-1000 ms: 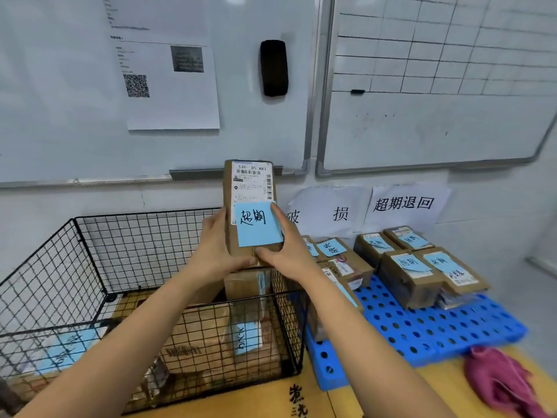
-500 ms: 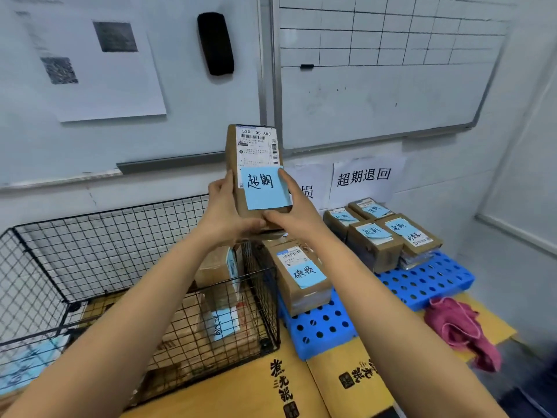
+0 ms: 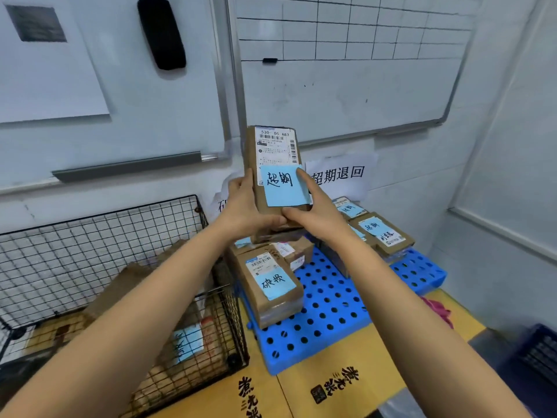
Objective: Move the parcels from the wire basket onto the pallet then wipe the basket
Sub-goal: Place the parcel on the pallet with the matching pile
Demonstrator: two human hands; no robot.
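Our left hand [image 3: 247,206] and right hand [image 3: 313,212] both clamped on upright parcel [image 3: 272,164], above pallet's [image 3: 325,312] back edge.

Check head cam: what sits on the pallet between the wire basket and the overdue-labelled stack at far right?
In the head view, between the wire basket and the far-right stack: a parcel tagged 破损, then bare blue pallet.

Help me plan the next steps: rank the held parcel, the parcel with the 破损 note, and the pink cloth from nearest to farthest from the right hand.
1. Held parcel: gripped by the right hand.
2. 破损 parcel: on the pallet, below-left.
3. Pink cloth: on the table's right edge, farthest.
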